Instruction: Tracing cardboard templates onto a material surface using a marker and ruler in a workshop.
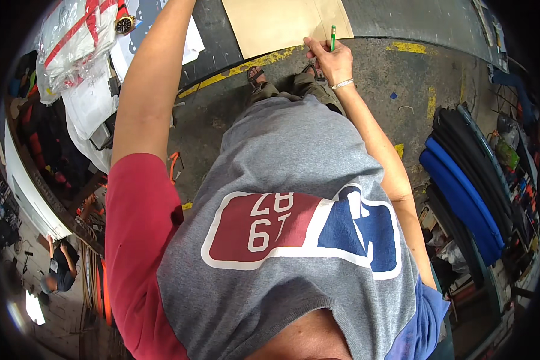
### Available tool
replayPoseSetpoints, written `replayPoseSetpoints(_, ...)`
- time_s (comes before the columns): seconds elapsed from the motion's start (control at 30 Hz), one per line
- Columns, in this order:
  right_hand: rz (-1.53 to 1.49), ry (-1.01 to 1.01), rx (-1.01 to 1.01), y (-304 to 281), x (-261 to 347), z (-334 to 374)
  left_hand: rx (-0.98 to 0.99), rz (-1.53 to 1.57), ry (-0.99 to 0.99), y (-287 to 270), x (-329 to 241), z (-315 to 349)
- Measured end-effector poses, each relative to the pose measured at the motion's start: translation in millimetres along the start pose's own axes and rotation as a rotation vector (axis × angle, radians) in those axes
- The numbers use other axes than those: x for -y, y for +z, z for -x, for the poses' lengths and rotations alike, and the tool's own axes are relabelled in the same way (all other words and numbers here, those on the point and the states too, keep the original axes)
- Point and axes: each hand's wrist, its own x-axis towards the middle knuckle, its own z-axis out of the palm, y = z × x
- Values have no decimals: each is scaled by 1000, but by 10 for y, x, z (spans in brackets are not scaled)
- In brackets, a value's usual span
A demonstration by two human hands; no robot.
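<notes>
A green pencil (pixel 333 37) stands up out of my right hand (pixel 333 61), whose fingers are closed around it. The thumb and forefinger meet the near edge of a tan sheet of paper or card (pixel 282 27) lying on the dark table (pixel 210 36). A thin line runs across the sheet near its right side. A light bracelet circles my right wrist. My left arm (pixel 153 72) stretches forward past the upper edge of the view, so the left hand is cut off.
At the left lie printed papers (pixel 189 45), a gold-faced watch (pixel 125 24) and clear plastic packages (pixel 78 45). Black and blue rolls of material (pixel 462 198) lean at the right. An orange strap (pixel 174 167) lies on the floor. Another person (pixel 63 267) is far off at lower left.
</notes>
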Motion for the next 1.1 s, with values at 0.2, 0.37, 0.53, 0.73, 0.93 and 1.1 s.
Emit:
replayPoseSetpoints(0.2, 41, 59, 44, 90, 31, -17, 127, -302, -22, 122, 614, -181)
replayPoseSetpoints(0.37, -130, 95, 46, -23, -53, -65, 584, 690, -138, -451, 134, -204)
replayPoseSetpoints(0.53, -235, 131, 111, 43, -52, -33, 32, -191, 112, -29, 404, 17)
replayPoseSetpoints(0.73, -319, 194, 86, -15, -60, -44, 44, -33, 46, 104, 344, -44)
replayPoseSetpoints(0.93, 1, 84, -23, 24, -81, -55, 40, 368, -165, 397, 806, -46)
replayPoseSetpoints(1.1, 444, -842, -199, 85, -27, -51, 46, 1057, -258, 236, 926, 38)
